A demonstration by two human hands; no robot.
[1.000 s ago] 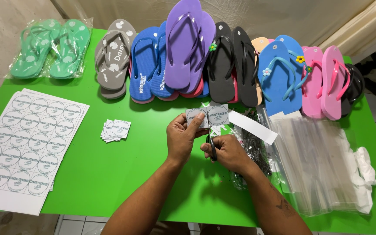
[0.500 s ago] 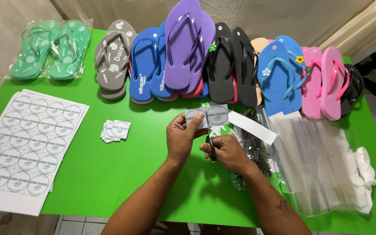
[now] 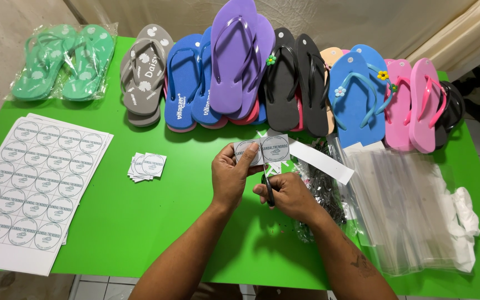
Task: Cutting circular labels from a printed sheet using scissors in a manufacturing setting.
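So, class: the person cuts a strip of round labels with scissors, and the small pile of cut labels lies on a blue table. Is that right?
Not quite. The head view shows the table is green, not blue. The left hand holds the label strip, the right hand the scissors, and the cut labels lie there.

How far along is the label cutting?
Done: a small stack of cut labels lies on the green table. In hand: the left hand holds a label strip while the right hand works scissors. Left: the full sticker sheets.

Bright green table [image 3: 140, 233], grey concrete floor [image 3: 6, 22] at left, pale curtain [image 3: 362, 22] behind, even light
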